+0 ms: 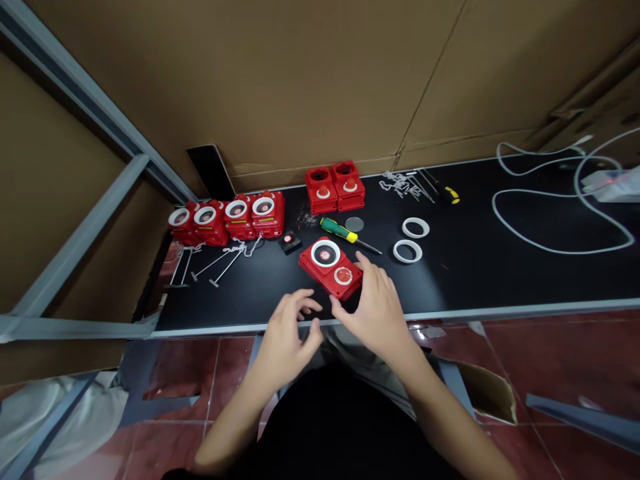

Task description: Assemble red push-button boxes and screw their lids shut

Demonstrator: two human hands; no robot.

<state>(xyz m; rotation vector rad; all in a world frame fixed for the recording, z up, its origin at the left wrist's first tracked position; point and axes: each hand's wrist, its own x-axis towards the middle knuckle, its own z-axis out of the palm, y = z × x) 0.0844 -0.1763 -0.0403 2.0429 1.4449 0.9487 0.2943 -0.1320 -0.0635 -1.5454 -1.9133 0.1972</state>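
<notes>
A red alarm box (313, 262) lies at an angle on the black tabletop, its white ring around a dark round centre and a smaller white-ringed red dome facing up. My right hand (377, 303) is at its right end, thumb and fingers spread around the corner; whether they touch it I cannot tell. To the near left of the box, my left hand (290, 330) hovers over the table edge with fingers apart and nothing in them. Just behind the box lie a green and yellow screwdriver (340, 230) and a clear disc (355, 224). A small black square part (289, 242) is on its left.
Several similar red boxes with white rings (269, 217) stand at left, small hammers (227, 268) hanging or lying before them. Two red boxes without large rings (334, 190) stand behind. Two white rings (407, 251), loose screws (407, 185), another screwdriver (450, 194) and a white cable (540, 251) lie right.
</notes>
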